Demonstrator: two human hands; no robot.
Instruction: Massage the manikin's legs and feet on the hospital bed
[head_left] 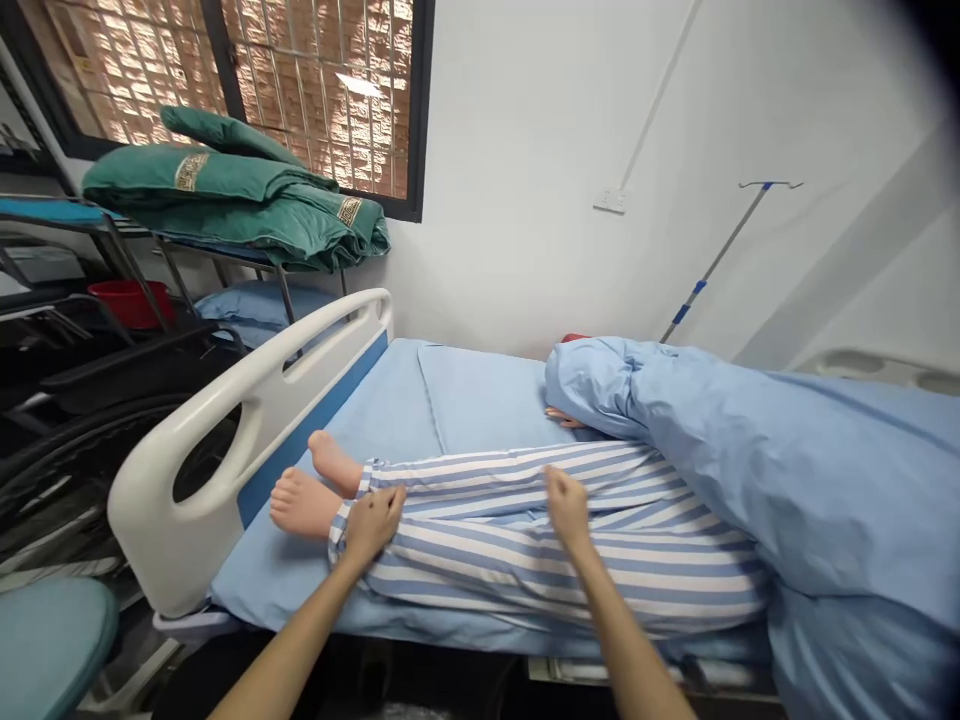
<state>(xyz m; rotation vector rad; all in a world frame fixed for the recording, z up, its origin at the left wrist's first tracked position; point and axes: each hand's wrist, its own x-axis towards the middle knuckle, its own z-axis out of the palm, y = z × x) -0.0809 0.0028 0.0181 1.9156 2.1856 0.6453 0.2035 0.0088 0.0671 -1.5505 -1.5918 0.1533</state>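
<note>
Striped blue-and-white trousers (pixel 480 545) cover the legs of a figure that looks like a mannequin, lying on the bed with its bare feet (pixel 304 500) to the left. My left hand (pixel 375 520) is closed on the trouser leg just above the nearer ankle. Over the knees, my right hand (pixel 568 505) forms a fist, slightly blurred; whether cloth is caught in its fingers is hidden. A light blue quilt (pixel 735 440) is folded back over the upper body. Part of the figure's hand (pixel 564 417) shows at the quilt's edge.
A white footboard (pixel 255 385) rises left of the feet. Beyond it stand a wheelchair (pixel 112 390), a rack with folded green quilts (pixel 232 195) and a red basin (pixel 131 303). A teal stool (pixel 52 645) is at the near left. An IV pole (pixel 720 255) stands behind the bed.
</note>
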